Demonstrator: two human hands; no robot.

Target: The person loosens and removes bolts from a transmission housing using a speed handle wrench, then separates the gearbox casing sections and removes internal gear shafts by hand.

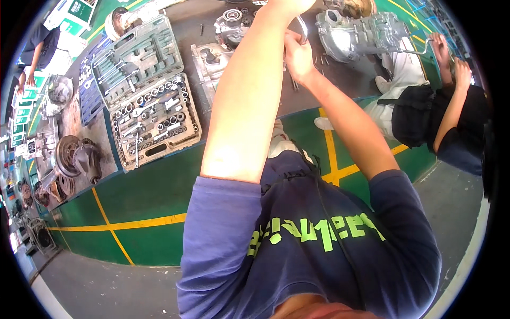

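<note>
My left forearm crosses the upper middle, and my left hand (pixel 293 6) runs off the top edge, its fingers out of sight. Just below it, my right hand (pixel 298 56) is closed, with its fingers partly hidden behind the left forearm. A shiny curved metal piece (pixel 303 29) shows between the two hands, against the right fingers; its full shape is hidden. To the right of my hands lies a silver cast gearbox housing (pixel 353 38). Left of my forearm sit a flat metal casting (pixel 211 56) and a part with a round bearing (pixel 232 18).
An open socket tool case (pixel 154 119) lies at the table's front left. Beyond it are a blue tool tray (pixel 91 93) and a round gear assembly (pixel 79 157). At the right, another person's hands (pixel 451 61) hold a bent metal bar near the housing. Another person stands far left.
</note>
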